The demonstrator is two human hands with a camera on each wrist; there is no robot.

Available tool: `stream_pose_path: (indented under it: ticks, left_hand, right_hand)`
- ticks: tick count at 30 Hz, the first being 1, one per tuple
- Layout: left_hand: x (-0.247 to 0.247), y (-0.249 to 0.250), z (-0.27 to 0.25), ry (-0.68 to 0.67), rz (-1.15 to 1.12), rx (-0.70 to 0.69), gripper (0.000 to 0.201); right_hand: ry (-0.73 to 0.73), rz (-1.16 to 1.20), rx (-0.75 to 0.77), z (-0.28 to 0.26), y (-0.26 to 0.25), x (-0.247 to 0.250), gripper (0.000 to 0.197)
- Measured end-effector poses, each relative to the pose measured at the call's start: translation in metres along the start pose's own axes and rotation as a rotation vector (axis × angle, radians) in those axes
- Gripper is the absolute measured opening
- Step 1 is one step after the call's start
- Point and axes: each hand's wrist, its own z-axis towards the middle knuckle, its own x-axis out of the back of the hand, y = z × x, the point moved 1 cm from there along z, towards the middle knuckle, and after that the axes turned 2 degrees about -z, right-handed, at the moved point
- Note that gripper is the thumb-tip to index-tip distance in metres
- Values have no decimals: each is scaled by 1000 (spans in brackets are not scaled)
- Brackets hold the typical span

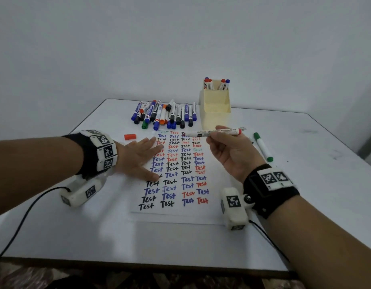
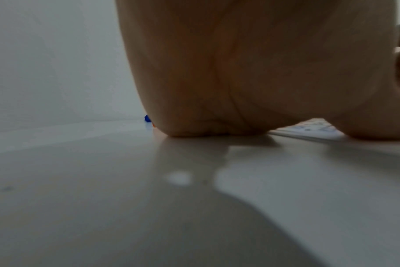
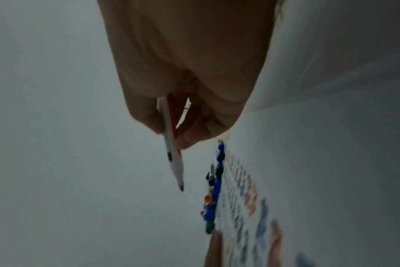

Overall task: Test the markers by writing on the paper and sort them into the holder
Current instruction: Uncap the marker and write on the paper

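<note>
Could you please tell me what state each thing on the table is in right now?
red marker: uncapped, held level above the paper by the right hand
left hand: flat, pressing on the paper
orange cap: off, lying loose
green marker: capped, lying apart
marker pile: capped, lying down
holder: upright, holding several capped markers
</note>
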Motion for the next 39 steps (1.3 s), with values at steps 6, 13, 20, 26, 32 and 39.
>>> stream_pose_path:
  ticks: [6, 13, 20, 26, 32, 39]
  left_hand:
    - [2, 2, -1, -32, -6, 17, 138]
    - [1, -2, 0, -44, -35, 19, 142]
    - [0, -8, 3, -52, -122, 51, 147]
    - [0, -7, 2, -58, -155, 47, 151]
    - [3, -1, -3, -34, -139, 41, 143]
    - [3, -1, -5, -32, -138, 47, 152]
  right_hand:
    - [164, -160, -15, -8, -9, 17, 9]
    - [20, -325, -21, -19, -12, 20, 5]
    - [32, -469, -16, -23, -13, 13, 13]
    - [-113, -455, -75, -65, 17, 13, 14]
    - [-174, -575, 61, -86, 22, 15, 19]
    - [-167, -603, 61, -87, 26, 20, 15]
